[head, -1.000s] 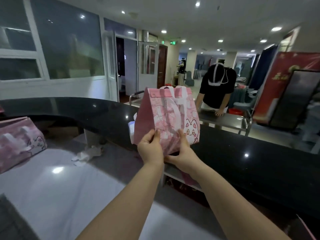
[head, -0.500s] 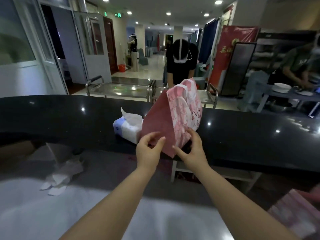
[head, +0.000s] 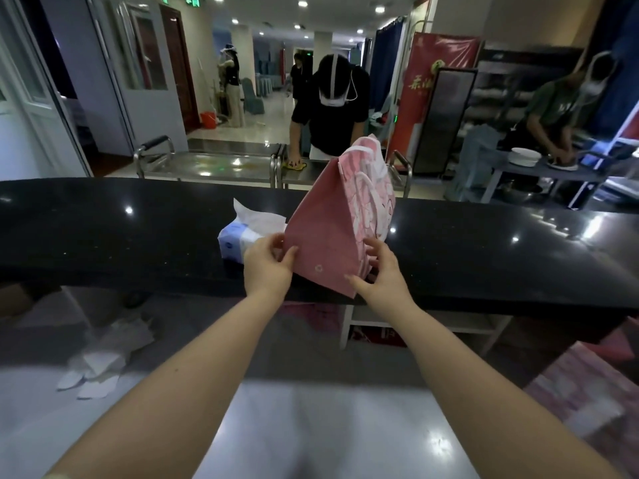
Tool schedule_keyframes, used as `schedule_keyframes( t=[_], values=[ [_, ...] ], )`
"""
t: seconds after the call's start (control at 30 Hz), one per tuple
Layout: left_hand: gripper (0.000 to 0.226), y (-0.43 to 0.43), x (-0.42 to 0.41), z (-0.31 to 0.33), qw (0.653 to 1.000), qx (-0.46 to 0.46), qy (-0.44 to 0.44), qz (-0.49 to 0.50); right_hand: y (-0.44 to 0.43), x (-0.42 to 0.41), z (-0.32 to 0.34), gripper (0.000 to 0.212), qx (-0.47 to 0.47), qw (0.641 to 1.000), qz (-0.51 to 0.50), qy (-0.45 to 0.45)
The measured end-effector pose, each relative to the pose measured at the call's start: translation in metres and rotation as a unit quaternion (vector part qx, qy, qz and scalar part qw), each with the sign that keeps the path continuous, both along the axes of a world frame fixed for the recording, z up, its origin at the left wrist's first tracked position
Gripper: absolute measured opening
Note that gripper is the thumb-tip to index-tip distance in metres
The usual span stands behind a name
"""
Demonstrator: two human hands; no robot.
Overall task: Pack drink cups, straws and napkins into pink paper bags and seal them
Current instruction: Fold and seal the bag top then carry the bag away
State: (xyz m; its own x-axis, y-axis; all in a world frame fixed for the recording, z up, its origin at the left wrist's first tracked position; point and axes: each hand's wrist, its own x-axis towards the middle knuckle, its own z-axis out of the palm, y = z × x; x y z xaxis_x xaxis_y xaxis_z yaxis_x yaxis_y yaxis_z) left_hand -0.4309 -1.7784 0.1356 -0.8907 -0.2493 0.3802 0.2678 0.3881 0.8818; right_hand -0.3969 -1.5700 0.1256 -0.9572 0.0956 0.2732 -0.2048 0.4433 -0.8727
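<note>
At counter [head: 103, 229], left hand [head: 268, 267] and right hand [head: 382, 274] grip pink bag [head: 325, 243], tissue pack [head: 235, 242] beside

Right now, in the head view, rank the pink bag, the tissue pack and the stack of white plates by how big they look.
1. pink bag
2. tissue pack, partly hidden behind the bag
3. stack of plates, far back, so its real size is unsure
</note>
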Motion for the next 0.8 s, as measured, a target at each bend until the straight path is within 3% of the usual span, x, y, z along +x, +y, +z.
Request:
schedule_keyframes(
  t=[0.2,0.4,0.63,0.8],
  values=[
    [0.017,-0.022,-0.002,0.006,0.998,0.008,-0.053,0.019,-0.027,-0.020,0.007,0.063,-0.046,0.999,0.008,-0.004],
    [0.015,-0.066,-0.003,0.014,0.995,0.020,-0.084,0.052,-0.071,-0.051,0.020,0.065,0.011,0.999,0.026,-0.041],
    [0.012,-0.073,0.008,0.017,0.991,-0.081,-0.088,0.062,-0.084,-0.048,0.013,0.056,0.041,0.998,-0.013,-0.053],
    [0.029,-0.054,0.022,0.023,0.961,-0.238,0.101,0.098,-0.051,-0.033,0.030,0.026,0.123,0.992,-0.018,-0.027]
  ],
)
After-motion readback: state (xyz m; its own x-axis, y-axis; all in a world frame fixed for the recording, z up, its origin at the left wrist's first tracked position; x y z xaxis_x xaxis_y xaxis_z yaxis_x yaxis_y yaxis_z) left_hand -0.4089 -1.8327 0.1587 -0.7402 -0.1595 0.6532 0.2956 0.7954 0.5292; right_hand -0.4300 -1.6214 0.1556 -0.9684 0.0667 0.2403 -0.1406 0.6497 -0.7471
